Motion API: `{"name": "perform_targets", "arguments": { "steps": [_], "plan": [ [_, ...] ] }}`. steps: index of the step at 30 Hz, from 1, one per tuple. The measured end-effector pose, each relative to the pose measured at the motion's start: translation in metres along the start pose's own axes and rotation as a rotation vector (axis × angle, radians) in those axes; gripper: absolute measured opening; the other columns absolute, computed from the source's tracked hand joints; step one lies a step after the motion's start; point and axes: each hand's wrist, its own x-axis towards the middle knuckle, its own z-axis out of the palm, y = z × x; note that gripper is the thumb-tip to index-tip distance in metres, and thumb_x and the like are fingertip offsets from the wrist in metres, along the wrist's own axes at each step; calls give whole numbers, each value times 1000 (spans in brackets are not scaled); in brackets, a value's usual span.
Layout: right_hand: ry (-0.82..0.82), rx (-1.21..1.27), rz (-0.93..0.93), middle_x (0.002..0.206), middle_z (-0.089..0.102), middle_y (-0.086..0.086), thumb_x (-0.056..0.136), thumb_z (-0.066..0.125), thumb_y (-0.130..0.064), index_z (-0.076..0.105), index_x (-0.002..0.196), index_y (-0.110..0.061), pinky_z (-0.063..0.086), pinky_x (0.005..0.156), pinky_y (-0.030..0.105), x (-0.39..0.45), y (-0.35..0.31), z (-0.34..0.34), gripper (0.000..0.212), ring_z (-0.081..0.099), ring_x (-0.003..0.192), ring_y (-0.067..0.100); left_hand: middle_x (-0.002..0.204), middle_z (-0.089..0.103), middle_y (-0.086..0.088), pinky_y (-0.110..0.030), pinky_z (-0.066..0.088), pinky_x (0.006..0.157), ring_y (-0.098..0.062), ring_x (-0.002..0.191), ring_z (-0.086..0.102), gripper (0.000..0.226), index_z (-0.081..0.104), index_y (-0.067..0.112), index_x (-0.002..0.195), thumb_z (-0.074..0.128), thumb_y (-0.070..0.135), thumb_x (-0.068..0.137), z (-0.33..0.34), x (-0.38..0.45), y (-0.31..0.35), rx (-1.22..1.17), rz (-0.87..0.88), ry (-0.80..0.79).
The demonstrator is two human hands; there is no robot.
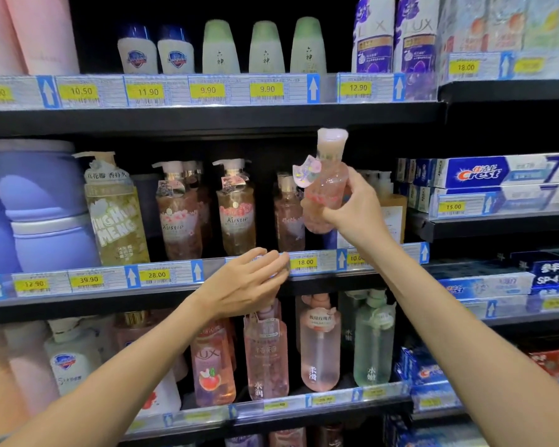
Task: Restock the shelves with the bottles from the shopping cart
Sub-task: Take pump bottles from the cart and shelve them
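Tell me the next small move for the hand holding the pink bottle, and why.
Probably ease the translucent pink bottle in the right hand forward and down into the middle-shelf gap above the 18.00 price tag; it is held in front of that spot, not yet standing.

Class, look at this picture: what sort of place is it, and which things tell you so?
Most likely a shop's toiletries aisle: yellow price tags line the shelf edges, pump bottles stand in rows, and the right hand lifts a pink bottle to the shelf.

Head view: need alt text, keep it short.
A person's right hand holds a pink bottle up in front of the middle shelf of a store display, while the open left hand hovers at that shelf's price rail. Rows of pump bottles and toothpaste boxes fill the shelves around them.
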Motion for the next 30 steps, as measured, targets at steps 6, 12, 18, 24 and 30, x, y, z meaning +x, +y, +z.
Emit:
{"name": "perform_targets", "arguments": {
  "steps": [6, 12, 18, 24, 30],
  "plan": [
    [-28, -107, 44, 98, 68, -7, 67, 87, -25, 63, 113, -19, 46, 71, 14, 1, 19, 29, 53, 64, 93, 10, 118, 57, -16, -38, 44, 89, -28, 99, 56, 25, 55, 2, 110, 53, 15, 89, 2, -3, 2, 38, 10, 11],
    [-123, -332, 142, 103, 68, 3, 64, 85, -45, 62, 108, -10, 48, 75, 28, -1, 36, 43, 60, 62, 96, 19, 115, 62, -16, -38, 47, 87, -28, 98, 59, 25, 55, 2, 110, 50, 16, 90, 1, -3, 3, 51, 2, 23],
    [-161, -442, 161, 113, 61, 5, 67, 81, -54, 48, 120, -9, 44, 71, 32, -4, 35, 45, 76, 58, 103, 22, 116, 59, -16, -38, 47, 87, -28, 99, 58, 26, 55, 1, 111, 50, 16, 91, 1, -3, 4, 48, 1, 27],
    [-281, -390, 157, 114, 62, 3, 72, 82, -44, 52, 119, -11, 53, 82, 35, -6, 36, 34, 65, 59, 104, 19, 118, 59, -17, -38, 47, 87, -28, 101, 57, 27, 55, 1, 113, 51, 16, 91, 2, -5, 5, 47, -15, 4],
    [-273, -370, 139, 111, 64, 2, 74, 81, -34, 54, 116, -13, 47, 67, 21, -5, 36, 35, 54, 59, 96, 14, 120, 58, -17, -38, 46, 88, -28, 101, 57, 27, 54, 1, 114, 50, 16, 91, 3, -5, 5, 42, -18, 1]
  ]
}}
